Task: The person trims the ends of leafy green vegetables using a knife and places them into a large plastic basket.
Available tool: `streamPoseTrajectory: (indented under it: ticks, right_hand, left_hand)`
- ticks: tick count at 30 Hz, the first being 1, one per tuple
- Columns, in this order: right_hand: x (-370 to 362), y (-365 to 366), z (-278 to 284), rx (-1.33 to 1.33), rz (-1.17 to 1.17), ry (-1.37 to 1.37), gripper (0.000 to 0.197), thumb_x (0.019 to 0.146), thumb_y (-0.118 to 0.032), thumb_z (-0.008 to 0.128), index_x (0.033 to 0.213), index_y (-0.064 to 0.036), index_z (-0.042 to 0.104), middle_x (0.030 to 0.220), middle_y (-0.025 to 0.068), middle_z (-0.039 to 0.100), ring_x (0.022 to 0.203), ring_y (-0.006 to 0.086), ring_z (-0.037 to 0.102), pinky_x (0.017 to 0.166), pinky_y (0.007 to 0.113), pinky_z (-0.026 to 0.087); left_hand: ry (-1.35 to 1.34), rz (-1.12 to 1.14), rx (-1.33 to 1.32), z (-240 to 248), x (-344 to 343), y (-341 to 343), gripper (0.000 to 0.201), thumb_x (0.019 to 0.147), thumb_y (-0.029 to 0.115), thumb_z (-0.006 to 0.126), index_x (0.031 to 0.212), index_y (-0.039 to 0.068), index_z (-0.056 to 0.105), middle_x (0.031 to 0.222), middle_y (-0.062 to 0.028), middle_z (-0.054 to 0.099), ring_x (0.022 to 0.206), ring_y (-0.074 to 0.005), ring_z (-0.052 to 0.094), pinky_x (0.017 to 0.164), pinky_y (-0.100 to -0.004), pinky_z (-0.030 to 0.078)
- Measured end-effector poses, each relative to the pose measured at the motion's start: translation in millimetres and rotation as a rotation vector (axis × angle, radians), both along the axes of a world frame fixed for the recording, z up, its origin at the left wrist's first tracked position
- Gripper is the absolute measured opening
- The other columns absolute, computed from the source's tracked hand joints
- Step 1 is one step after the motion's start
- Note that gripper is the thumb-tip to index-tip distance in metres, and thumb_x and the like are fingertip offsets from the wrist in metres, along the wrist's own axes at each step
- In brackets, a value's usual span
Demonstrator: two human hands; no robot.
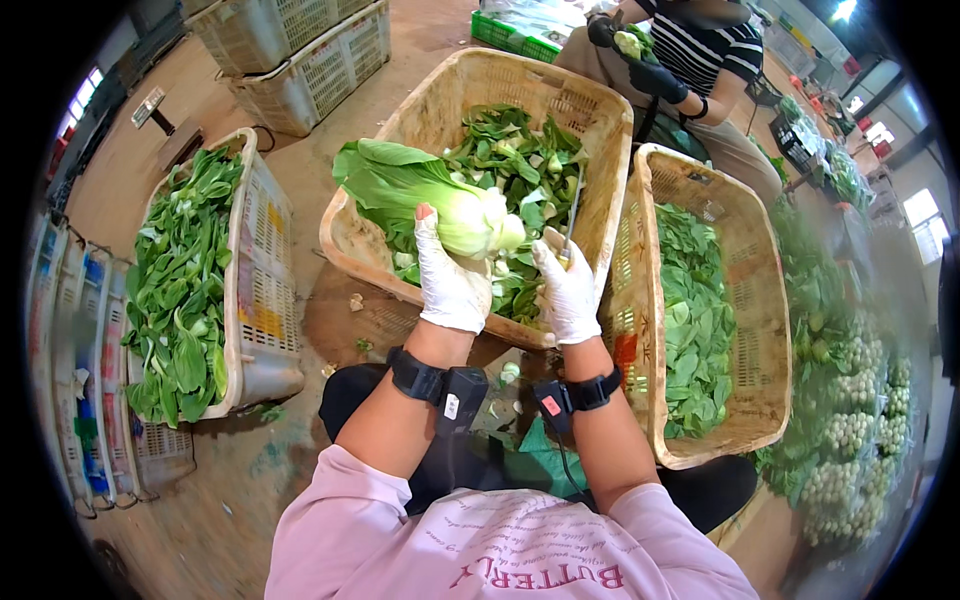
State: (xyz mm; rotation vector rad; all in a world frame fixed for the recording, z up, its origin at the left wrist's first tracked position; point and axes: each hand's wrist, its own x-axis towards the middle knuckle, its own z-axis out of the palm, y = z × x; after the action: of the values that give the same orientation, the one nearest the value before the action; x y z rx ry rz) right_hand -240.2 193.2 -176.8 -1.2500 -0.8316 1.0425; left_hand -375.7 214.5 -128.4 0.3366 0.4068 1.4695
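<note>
while the white crate (262,290) at your far left sits heaped with loose greens (178,290), its near corner is just beside your left knee, so a shift of your leg could nudge it and spill leaves onto the floor (240,480).

your left hand (450,285), in a white glove, is wrapped around the pale stem end of the cabbage (430,195), which you hold on its side above the near rim of the middle basket (420,110), its leaves fanning out to the left. the grip is low on the stalk and the leafy end is heavy, so the head may sag or twist out of your fingers if you loosen them.

your right hand (568,290), also gloved, is closed on a knife (572,215) whose thin blade points up and away, just beside the cut base of the cabbage. the two hands are near each other but not touching. this is the main risk: the blade works close to your left thumb and fingertips, and a thin glove will likely not stop it if the knife slips off the wet stem. keep the edge turned away from the holding hand.

trimmings (510,150) already lie deep in the middle basket, and scraps may drop past its rim into your lap.

the right basket (740,250) of trimmed greens touches the middle one; a careless toss may land in the wrong basket. another person (700,60) works beyond, well apart from your blade.
</note>
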Motion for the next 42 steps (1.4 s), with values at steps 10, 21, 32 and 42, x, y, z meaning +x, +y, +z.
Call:
streamPoseTrajectory:
  ticks: [10,21,32,42]
  right_hand:
    - [-4,-10,45,0.128,0.103,0.433,0.043,0.090,-0.027,0.060,0.127,-0.0118,0.046,0.111,0.0057,0.061,0.086,0.0169,0.065,0.066,0.028,0.057]
    - [9,-14,52,0.063,0.200,0.222,0.046,0.084,-0.016,0.063,0.124,-0.0013,0.046,0.103,0.0082,0.062,0.081,0.0117,0.062,0.060,0.023,0.052]
    - [28,-32,78,0.467,0.067,-1.242,0.032,0.082,-0.012,0.065,0.113,-0.0123,0.062,0.084,0.0070,0.066,0.064,0.0189,0.062,0.058,0.029,0.050]
    - [33,-11,59,-0.196,0.101,-1.553,0.014,0.085,-0.022,0.055,0.087,-0.0077,0.055,0.079,0.0130,0.065,0.073,0.0350,0.064,0.061,0.045,0.050]
  left_hand:
    - [0.644,-0.591,0.041,-11,16,-21,0.074,0.085,0.069,0.045,0.124,0.007,0.052,0.117,-0.0036,0.059,0.106,-0.0151,0.050,0.090,-0.0375,0.038]
    - [1.973,0.480,0.551,26,5,-31,0.096,0.051,0.038,0.085,0.136,0.018,0.045,0.121,-0.0106,0.046,0.108,-0.0316,0.044,0.092,-0.0469,0.035]
    - [1.594,0.262,0.467,14,-8,-12,0.064,0.055,0.034,0.085,0.105,0.007,0.055,0.087,-0.0133,0.064,0.083,-0.0298,0.063,0.077,-0.0384,0.048]
    - [1.739,0.538,0.598,17,-11,-26,0.074,0.050,0.035,0.086,0.111,0.009,0.054,0.104,-0.0100,0.060,0.098,-0.0319,0.055,0.095,-0.0440,0.036]
